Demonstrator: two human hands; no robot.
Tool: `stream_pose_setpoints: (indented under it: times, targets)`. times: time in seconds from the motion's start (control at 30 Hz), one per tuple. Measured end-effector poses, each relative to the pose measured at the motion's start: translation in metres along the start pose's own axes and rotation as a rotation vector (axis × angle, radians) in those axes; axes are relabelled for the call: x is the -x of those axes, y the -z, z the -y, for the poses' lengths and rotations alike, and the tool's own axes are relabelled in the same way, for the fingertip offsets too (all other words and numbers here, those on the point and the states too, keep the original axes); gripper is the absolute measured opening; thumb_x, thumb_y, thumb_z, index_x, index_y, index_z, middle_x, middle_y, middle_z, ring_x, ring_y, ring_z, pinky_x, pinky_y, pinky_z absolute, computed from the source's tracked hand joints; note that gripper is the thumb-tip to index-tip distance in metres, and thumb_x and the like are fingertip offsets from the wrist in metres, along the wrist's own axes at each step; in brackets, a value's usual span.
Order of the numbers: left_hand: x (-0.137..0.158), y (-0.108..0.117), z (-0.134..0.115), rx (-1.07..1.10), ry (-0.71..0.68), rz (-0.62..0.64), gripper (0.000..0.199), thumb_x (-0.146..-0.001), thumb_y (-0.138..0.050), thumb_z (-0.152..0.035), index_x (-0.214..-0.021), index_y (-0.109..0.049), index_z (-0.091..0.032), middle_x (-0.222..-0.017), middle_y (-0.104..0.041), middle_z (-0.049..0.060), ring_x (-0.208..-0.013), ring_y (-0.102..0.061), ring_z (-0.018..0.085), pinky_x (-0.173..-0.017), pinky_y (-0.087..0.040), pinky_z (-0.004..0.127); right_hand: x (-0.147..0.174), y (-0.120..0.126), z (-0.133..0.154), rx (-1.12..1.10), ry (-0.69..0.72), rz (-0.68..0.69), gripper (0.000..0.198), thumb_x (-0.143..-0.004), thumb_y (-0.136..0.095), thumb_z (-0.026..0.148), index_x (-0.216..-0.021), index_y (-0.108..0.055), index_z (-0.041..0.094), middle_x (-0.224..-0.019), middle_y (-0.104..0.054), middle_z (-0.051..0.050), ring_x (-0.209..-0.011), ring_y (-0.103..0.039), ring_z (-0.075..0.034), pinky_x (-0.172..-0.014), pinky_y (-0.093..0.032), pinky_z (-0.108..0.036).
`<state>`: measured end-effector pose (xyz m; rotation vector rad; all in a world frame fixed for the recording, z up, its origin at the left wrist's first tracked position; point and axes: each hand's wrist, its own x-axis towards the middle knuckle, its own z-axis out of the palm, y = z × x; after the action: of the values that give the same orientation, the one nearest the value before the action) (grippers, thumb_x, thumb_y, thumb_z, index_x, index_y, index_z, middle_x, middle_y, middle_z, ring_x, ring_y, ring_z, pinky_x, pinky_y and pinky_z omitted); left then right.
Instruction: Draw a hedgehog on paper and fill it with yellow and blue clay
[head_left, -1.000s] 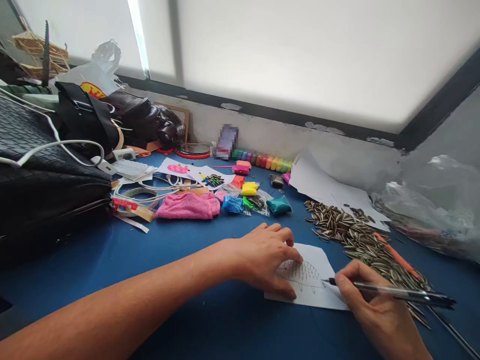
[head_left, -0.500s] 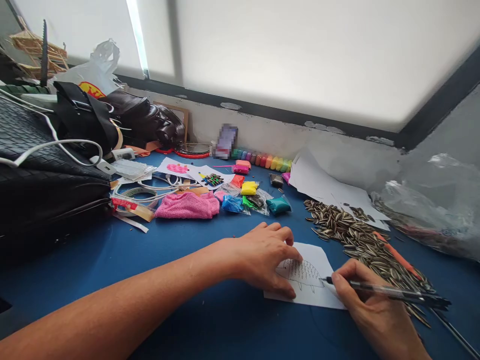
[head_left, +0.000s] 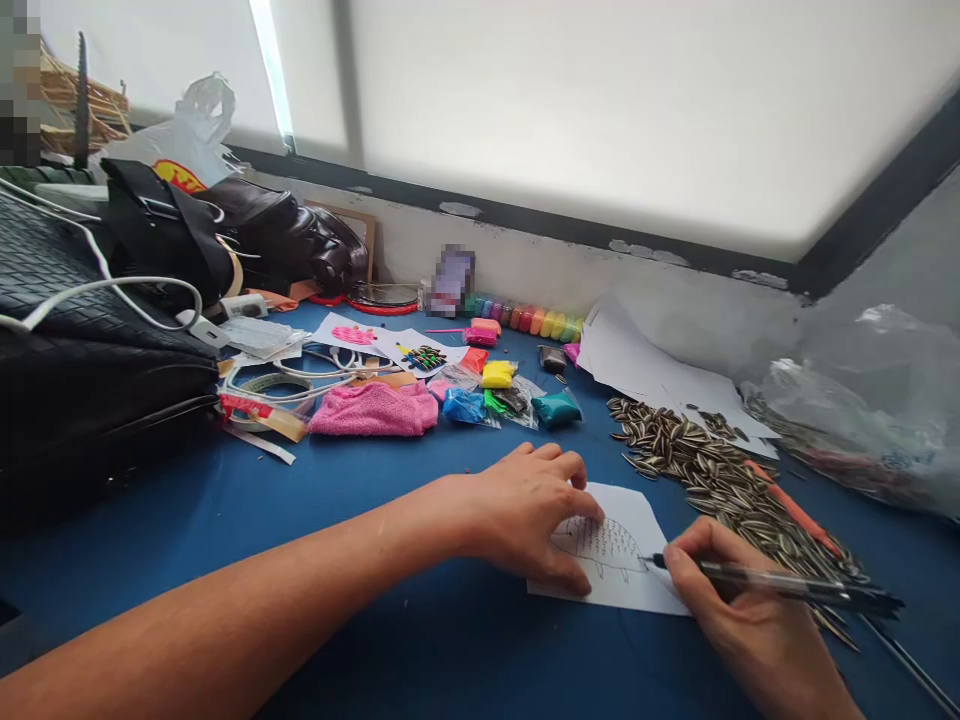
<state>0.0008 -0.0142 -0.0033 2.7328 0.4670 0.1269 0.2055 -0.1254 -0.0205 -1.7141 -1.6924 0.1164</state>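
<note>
A small white sheet of paper (head_left: 637, 505) lies on the blue tabletop (head_left: 420, 640). On it is a line drawing of a rounded animal (head_left: 609, 545) with short legs and many small marks over its body. My left hand (head_left: 525, 510) rests on the sheet's left side, thumb and fingers spread apart, covering part of the drawing. A black pen (head_left: 772, 580) with a clear barrel is pinched in my right hand (head_left: 750, 600). The pen's tip touches or hovers just over the drawing's right end.
Striped sunflower seeds (head_left: 720, 490) are heaped beside my right hand, an orange stick (head_left: 795, 508) among them. Behind lie coloured clay packets (head_left: 556, 409), a pink cloth (head_left: 373, 410) and paper sheets (head_left: 645, 365). A black bag (head_left: 90, 370) stands left, a plastic bag (head_left: 862, 430) right.
Both hands, the pen and the paper look almost unmoved. The camera view has shifted very slightly, and a blurred patch now shows at the upper left edge.
</note>
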Motion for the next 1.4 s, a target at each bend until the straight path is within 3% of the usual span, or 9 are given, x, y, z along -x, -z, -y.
stream_pose_setpoints:
  times: [0.5,0.63,0.73,1.03,1.2,1.4]
  targets:
    - [0.000,0.002,0.003,0.048,0.001,0.013,0.059,-0.077,-0.070,-0.054,-0.126,-0.061,-0.024,-0.127,-0.050,0.008,-0.114,-0.047,0.025,-0.099,-0.038,0.040,0.003,0.004,0.003,-0.041,-0.009,-0.074,0.027,-0.081,-0.054,0.036,-0.056,-0.051,0.025,-0.048,-0.047,0.005,-0.039,-0.044,-0.010,-0.037,-0.033,-0.022]
    - [-0.001,0.004,0.008,0.116,0.022,0.015,0.046,-0.084,-0.066,-0.040,-0.125,-0.061,-0.022,-0.128,-0.052,0.007,-0.116,-0.048,0.023,-0.102,-0.036,0.038,0.007,0.003,0.010,-0.045,-0.097,-0.073,0.025,-0.082,-0.054,0.039,-0.060,-0.052,0.026,-0.052,-0.047,0.004,-0.045,-0.041,-0.012,-0.043,-0.031,-0.026]
    - [-0.003,0.003,0.012,0.157,0.053,-0.023,0.048,-0.080,-0.069,-0.032,-0.126,-0.060,-0.021,-0.125,-0.055,0.007,-0.112,-0.051,0.022,-0.098,-0.039,0.035,0.010,0.003,0.019,-0.078,-0.155,-0.054,0.026,-0.083,-0.054,0.041,-0.062,-0.052,0.026,-0.050,-0.044,0.005,-0.045,-0.039,-0.012,-0.042,-0.029,-0.027]
    - [-0.004,0.001,0.013,0.105,0.159,-0.035,0.049,-0.074,-0.072,-0.046,-0.113,-0.064,-0.019,-0.114,-0.054,0.009,-0.107,-0.050,0.024,-0.091,-0.042,0.033,0.018,-0.008,0.040,-0.245,-0.270,0.062,0.030,-0.085,-0.054,0.047,-0.064,-0.053,0.026,-0.050,-0.041,0.007,-0.043,-0.040,-0.011,-0.042,-0.034,-0.023]
    - [-0.006,-0.001,0.014,0.121,0.161,-0.052,0.049,-0.072,-0.074,-0.046,-0.110,-0.063,-0.018,-0.111,-0.054,0.008,-0.105,-0.050,0.023,-0.089,-0.042,0.032,0.011,-0.016,0.026,-0.227,-0.099,0.217,0.031,-0.087,-0.053,0.048,-0.066,-0.056,0.025,-0.047,-0.044,0.006,-0.040,-0.040,-0.011,-0.037,-0.031,-0.022]
    - [-0.007,-0.003,0.018,0.154,0.179,-0.056,0.047,-0.071,-0.074,-0.046,-0.107,-0.062,-0.018,-0.110,-0.056,0.006,-0.105,-0.049,0.022,-0.089,-0.040,0.031,0.007,-0.019,0.021,-0.131,-0.061,0.147,0.030,-0.089,-0.050,0.042,-0.065,-0.052,0.024,-0.053,-0.044,0.005,-0.044,-0.041,-0.010,-0.040,-0.034,-0.021]
